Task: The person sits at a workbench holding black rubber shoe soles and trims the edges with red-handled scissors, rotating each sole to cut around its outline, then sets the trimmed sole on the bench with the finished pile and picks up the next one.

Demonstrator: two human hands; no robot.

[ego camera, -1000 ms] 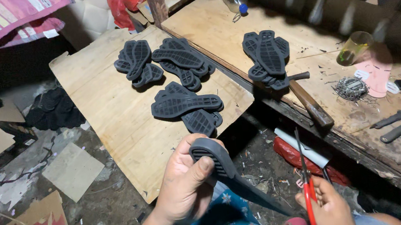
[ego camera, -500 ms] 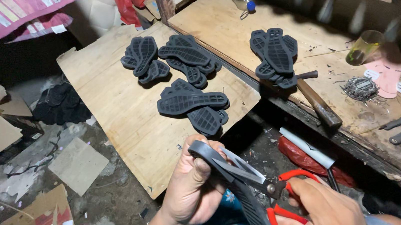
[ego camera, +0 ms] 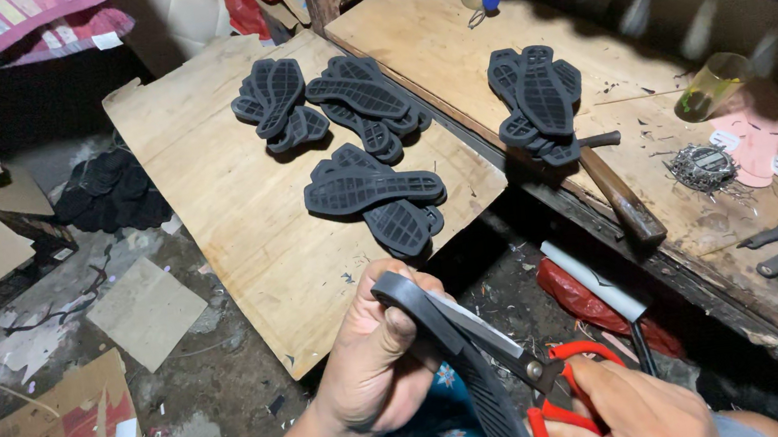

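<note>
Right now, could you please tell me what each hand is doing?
Left hand: closed on the dark rubber sole.
Right hand: closed on the red-handled scissors, cutting the sole.

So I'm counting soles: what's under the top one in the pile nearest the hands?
Under the top sole lie more soles on the board; how many is hidden.

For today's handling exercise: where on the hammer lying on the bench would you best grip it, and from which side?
Grip the hammer by its wooden handle near the end at the bench front edge, coming from above on the near side. That end lies bare and points towards the person; the head end sits tucked under a pile of soles.
</note>
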